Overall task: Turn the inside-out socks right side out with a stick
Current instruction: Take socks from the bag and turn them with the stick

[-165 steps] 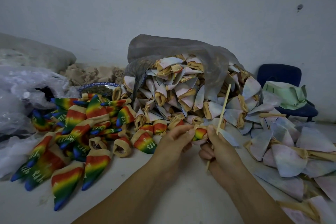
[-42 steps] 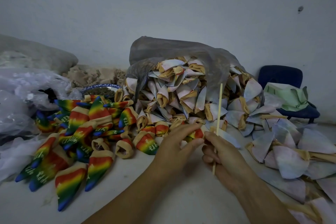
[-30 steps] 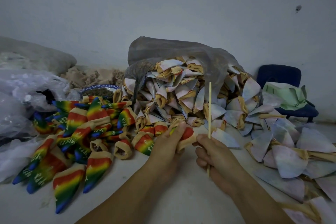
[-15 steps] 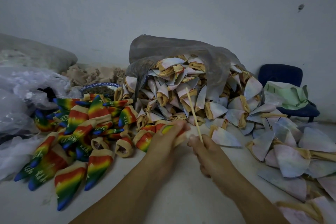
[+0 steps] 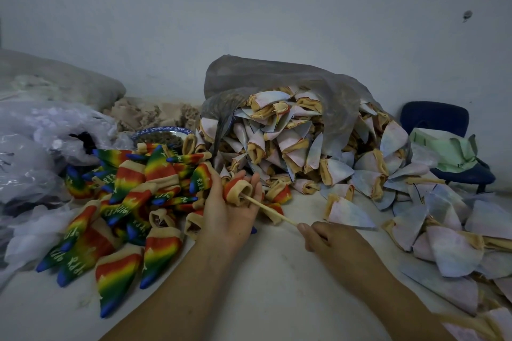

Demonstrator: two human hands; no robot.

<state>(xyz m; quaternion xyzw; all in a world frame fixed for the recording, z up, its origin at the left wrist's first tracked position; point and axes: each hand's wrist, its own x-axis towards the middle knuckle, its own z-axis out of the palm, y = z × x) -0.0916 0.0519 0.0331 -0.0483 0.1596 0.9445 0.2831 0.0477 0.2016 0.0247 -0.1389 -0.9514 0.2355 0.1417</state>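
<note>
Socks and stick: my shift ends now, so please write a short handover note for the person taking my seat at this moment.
Left grip holds a rainbow sock, cuff opening toward the stick.
Right grip holds the stick's near end; its far end sits inside that cuff.
Done: a pile of rainbow socks lies on the table, left side.
Left: many pale inside-out socks spill from the grey bag and spread to the right.
The held sock shows colour outside, so it looks turned; probably pull the stick out next.
</note>
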